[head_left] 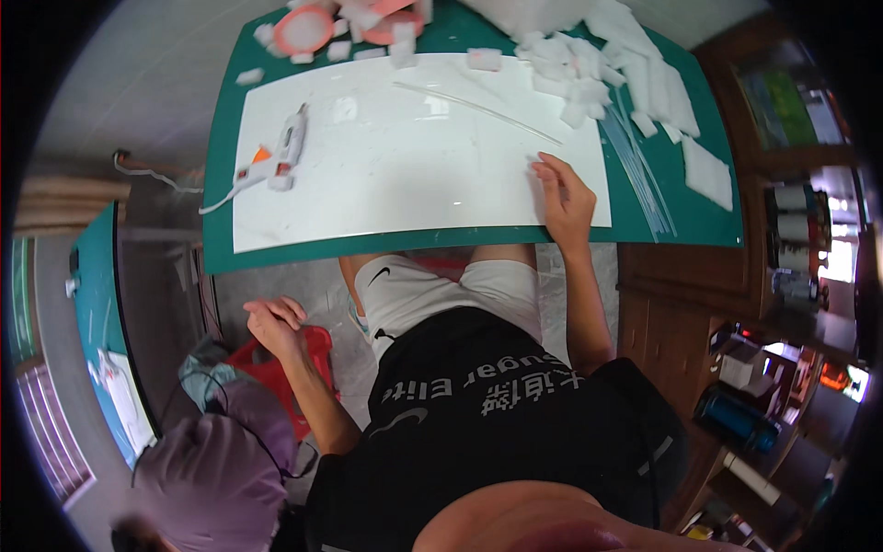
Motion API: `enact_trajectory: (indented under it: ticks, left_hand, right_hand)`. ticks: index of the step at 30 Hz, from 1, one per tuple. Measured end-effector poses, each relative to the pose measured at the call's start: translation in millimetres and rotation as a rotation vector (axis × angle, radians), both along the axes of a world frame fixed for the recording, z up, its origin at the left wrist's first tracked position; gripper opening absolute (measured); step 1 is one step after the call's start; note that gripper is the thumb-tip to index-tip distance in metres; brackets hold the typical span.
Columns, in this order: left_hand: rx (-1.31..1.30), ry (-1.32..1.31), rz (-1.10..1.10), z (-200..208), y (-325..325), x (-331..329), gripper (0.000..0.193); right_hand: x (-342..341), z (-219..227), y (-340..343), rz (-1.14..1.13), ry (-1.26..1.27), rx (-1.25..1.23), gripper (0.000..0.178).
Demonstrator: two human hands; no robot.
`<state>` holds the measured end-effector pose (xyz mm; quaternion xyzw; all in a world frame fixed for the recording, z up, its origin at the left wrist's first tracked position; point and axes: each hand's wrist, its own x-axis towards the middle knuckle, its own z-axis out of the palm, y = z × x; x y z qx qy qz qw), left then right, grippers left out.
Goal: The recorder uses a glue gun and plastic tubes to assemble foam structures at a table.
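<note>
Head view. A thin, clear rod (478,112) lies on a white sheet (368,198) at the upper centre of the frame. Its long axis runs obliquely, from the upper left down to the lower right. The right hand (567,198) is the nearer one: it is positioned just below the rod's lower right end, fingers directed toward the upper left. Thumb and forefinger are set narrow, with no object visible between them; whether they meet cannot be determined.

The left hand (276,322) is located left of centre, off the table and well apart from the rod. Its fingers are loosely curled, not made into a fist, and no held object is visible.

Surface: the white sheet covers the middle of a green table (221,241). A white glue gun (291,147) with an orange trigger rests on the sheet's left part. White foam pieces (563,69) are heaped at the upper right; further clear rods (635,170) lie below them. Pink rings (304,30) are at the upper left.

Room: wooden cabinets (681,276) stand at the right. A red chair (317,354) and a second person in purple clothing (216,474) occupy the lower left.
</note>
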<state>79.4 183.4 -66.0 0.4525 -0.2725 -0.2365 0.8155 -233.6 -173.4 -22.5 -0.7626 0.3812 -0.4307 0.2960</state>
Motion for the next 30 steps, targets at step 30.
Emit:
enact_trajectory:
  ticks: [30]
  left_hand:
    - [0.272,-0.41,-0.153,37,-89,-51,0.028]
  right_hand:
    - [-63,9,-5,-0.283,-0.093,-0.091,0.032]
